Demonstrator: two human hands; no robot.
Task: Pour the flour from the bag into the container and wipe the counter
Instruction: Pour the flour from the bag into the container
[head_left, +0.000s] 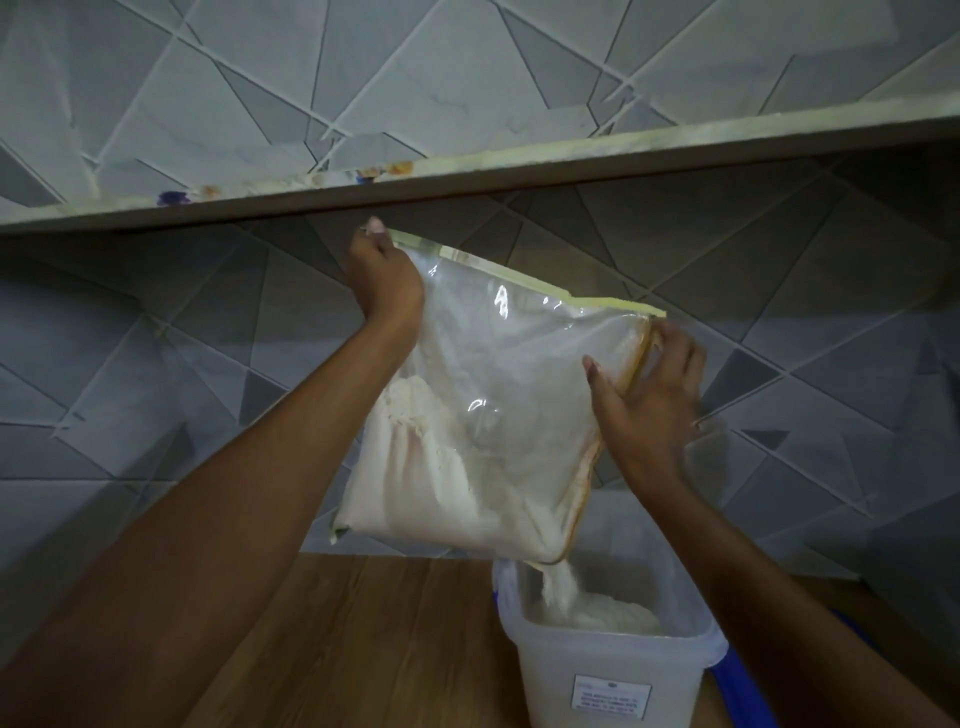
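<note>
Pouring flour (563, 582): bag (493, 395) gripped between both hands' fingers (670, 353), above container (613, 670).

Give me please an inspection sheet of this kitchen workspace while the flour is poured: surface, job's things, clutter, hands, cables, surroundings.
Surface: wooden counter, no spilled flour visible on the part in view.
Job's things: clear plastic bag tilted, its lower corner over the open container; flour streams into it and a small heap lies inside. No wiping cloth seen.
Clutter: a blue object beside the container, mostly hidden; cannot identify.
Hands: left hand grips the bag's raised top corner; right hand holds its right edge.
Cables: nothing seen.
Surroundings: grey patterned wall tiles; a stained shelf edge overhead.
</note>
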